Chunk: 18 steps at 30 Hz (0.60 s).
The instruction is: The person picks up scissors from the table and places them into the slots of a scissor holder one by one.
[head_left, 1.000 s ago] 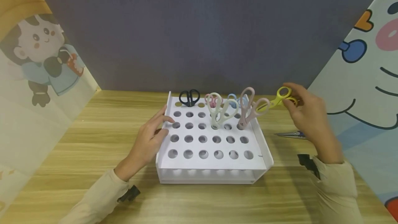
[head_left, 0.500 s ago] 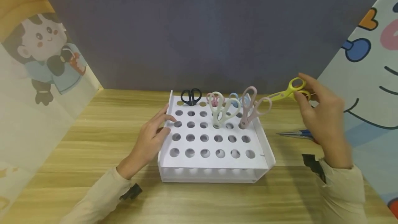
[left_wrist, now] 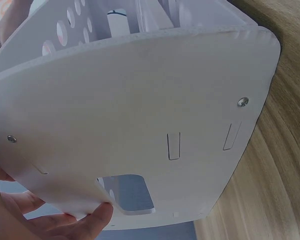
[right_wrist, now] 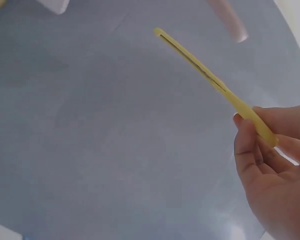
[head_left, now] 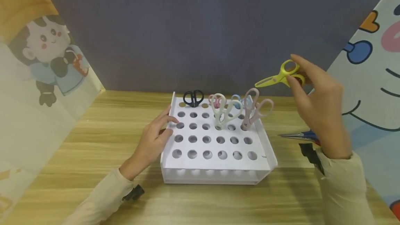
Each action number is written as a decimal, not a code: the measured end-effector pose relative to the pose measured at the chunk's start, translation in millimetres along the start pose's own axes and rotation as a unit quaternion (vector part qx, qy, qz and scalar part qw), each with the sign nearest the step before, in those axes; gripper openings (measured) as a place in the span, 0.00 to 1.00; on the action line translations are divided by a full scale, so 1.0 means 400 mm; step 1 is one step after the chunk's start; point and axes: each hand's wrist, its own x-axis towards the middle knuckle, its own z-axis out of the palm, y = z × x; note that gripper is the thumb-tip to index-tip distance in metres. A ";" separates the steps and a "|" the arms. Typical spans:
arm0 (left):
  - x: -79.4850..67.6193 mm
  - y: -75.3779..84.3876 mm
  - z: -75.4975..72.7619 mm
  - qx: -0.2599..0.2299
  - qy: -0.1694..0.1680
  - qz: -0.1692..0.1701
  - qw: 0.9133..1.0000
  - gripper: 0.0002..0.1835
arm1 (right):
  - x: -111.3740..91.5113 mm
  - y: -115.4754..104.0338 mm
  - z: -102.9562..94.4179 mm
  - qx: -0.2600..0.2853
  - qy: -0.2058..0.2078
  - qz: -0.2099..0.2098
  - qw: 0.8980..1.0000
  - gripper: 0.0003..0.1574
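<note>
In the head view my right hand [head_left: 323,103] pinches yellow scissors [head_left: 276,80] by the finger loops, thumb against fingers. They hang in the air above the back right of a white rack [head_left: 215,164], blades pointing left and slightly down. The right wrist view shows these scissors [right_wrist: 206,73] edge-on. My left hand [head_left: 153,141] grips the rack's left side panel, index finger reaching over it; in the left wrist view fingertips lie by a cut-out in the panel [left_wrist: 125,110]. Pale green scissors [head_left: 218,122] and dusty pink scissors [head_left: 247,122] stand blades-down in the rack's holes.
Black scissors [head_left: 193,102], small pink scissors [head_left: 214,102] and light blue scissors [head_left: 235,97] stand in the rack's back row. Blue-handled scissors [head_left: 307,134] lie on the wooden table [head_left: 103,138] to the right, partly behind my right wrist. A dark grey panel [head_left: 175,44] rises behind.
My right hand has lifted the yellow scissors from behind the rack's right edge, first rightward, then up and a little left. My left hand stays on the rack.
</note>
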 end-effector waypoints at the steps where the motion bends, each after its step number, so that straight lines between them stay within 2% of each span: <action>1: 0.000 -0.001 0.000 -0.001 0.000 0.001 1.000 0.13 | 0.008 -0.009 0.001 0.001 0.000 -0.004 1.000 0.31; 11: -0.001 0.001 0.000 -0.003 -0.002 0.002 1.000 0.12 | 0.060 -0.105 0.027 0.020 0.005 -0.072 0.997 0.27; 18: 0.000 -0.001 0.000 -0.002 -0.001 0.004 1.000 0.12 | 0.078 -0.151 0.042 0.033 -0.062 -0.109 0.992 0.31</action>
